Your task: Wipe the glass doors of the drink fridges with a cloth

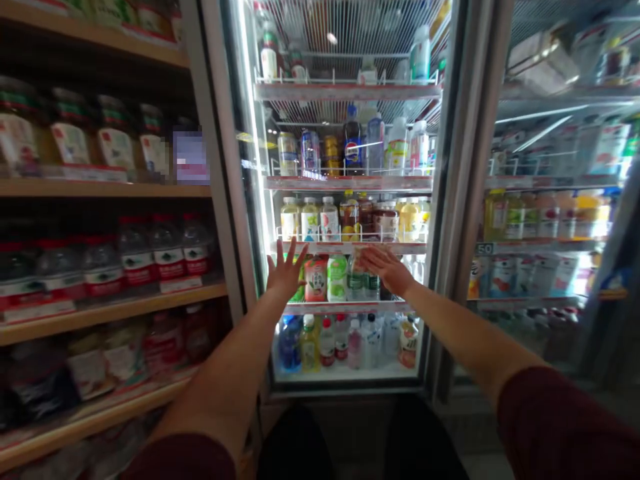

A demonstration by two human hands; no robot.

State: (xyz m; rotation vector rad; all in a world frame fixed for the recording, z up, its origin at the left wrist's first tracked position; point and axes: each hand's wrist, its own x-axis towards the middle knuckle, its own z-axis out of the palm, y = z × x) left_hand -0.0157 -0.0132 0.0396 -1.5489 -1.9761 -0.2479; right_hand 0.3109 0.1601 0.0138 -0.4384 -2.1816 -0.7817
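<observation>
My left hand (287, 272), fingers spread, is raised at the left part of a lit drinks fridge, near a shelf edge (345, 247). Nothing shows in it. To the right, my right hand (387, 265) reaches toward the same shelf edge with its fingers stretched out to the left; they are a little blurred. I cannot tell whether it touches the edge. Between the hands stand a red-labelled drink (315, 279) and a green-and-white one (337, 279). Above them is a row with a pale-labelled bottle (329, 220) and dark tea-coloured bottles (349, 213).
A metal door frame (463, 200) divides this fridge from another stocked fridge section on the right. Wooden shelves (110, 189) at the left carry jars and red-capped water bottles (167, 247). Below, several bottles, including a blue one (291, 343), stand on the fridge's bottom shelf.
</observation>
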